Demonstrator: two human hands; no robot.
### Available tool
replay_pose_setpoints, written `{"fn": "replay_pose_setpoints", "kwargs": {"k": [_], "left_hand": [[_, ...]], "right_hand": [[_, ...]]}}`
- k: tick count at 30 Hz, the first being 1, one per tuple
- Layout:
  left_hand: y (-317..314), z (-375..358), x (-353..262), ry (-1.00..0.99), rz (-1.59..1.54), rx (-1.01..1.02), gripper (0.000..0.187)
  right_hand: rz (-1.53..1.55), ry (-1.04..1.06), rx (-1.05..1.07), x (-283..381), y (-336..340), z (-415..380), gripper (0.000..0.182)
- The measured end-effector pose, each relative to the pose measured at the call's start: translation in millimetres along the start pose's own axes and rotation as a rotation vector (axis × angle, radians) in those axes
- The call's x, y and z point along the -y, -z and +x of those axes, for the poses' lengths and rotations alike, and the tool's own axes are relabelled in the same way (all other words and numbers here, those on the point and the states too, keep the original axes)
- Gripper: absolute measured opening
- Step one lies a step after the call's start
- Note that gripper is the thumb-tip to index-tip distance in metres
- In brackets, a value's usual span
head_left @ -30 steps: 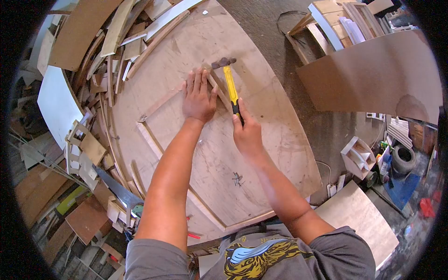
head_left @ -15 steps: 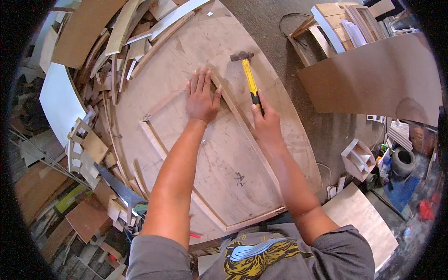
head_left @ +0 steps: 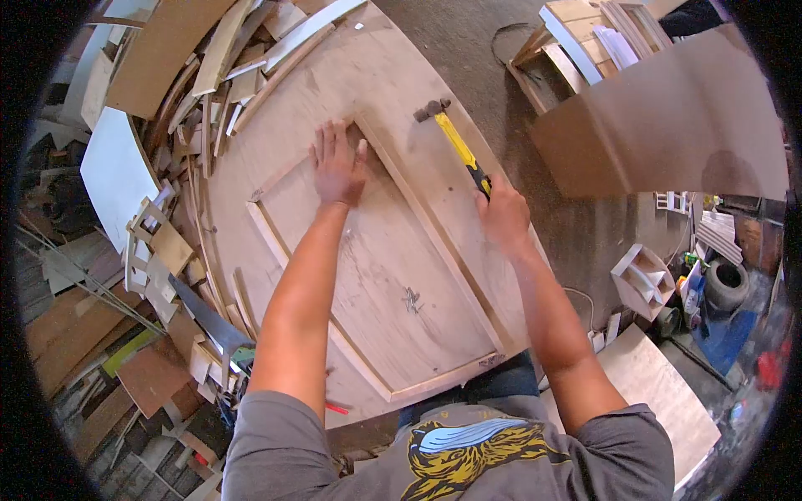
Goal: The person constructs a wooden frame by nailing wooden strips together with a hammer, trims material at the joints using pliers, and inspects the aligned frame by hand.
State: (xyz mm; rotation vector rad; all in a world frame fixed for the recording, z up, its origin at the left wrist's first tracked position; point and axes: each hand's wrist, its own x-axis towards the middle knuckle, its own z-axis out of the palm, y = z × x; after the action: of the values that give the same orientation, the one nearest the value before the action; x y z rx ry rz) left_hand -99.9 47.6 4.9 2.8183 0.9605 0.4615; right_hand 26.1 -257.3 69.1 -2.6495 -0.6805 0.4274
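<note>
A hammer [head_left: 455, 138] with a yellow and black handle is gripped by my right hand [head_left: 505, 213], its head pointing away from me over the right side of the worktop. My left hand [head_left: 338, 171] lies with fingers stretched across the far rail of a rectangular wooden frame [head_left: 434, 234], close to its far right corner. The frame rests flat on a large wooden board [head_left: 380, 75]. Inside it sits a small pile of nails [head_left: 412, 301]. Dark pencil-like marks show at two of its corners.
Wood offcuts [head_left: 205, 125] are heaped along the left edge, with a handsaw [head_left: 205, 317] among them. A red object [head_left: 337, 408] lies at the near edge. To the right stand a brown panel [head_left: 660, 117], a small open wooden box [head_left: 643, 284] and a pale sheet [head_left: 652, 392].
My right hand has moved right and slightly nearer with the hammer, which has tilted. My left hand has shifted slightly left along the far rail. The view has shifted a little.
</note>
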Motion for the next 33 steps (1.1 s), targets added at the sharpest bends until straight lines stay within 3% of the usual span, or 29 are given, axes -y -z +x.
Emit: {"fn": "replay_pose_setpoints", "kwargs": {"k": [13,24,28,33], "left_hand": [[84,-151,-5,0.046,-0.152,-0.009,0.052],[113,-266,-31,0.322,-0.298,-0.054,0.048],[118,-279,-51,0.386,-0.339,-0.111,0.046],[116,-296,-84,0.577,-0.371,-0.209,0.044]], "right_hand": [[-0.028,0.096,-0.11,-25,-2,-44,0.039],[-0.151,0.138,-0.002,-32,-2,-39,0.053],[-0.275,0.346,-0.216,-20,-9,-42,0.054],[-0.112,0.815,-0.168,20,-16,-55,0.044]]}}
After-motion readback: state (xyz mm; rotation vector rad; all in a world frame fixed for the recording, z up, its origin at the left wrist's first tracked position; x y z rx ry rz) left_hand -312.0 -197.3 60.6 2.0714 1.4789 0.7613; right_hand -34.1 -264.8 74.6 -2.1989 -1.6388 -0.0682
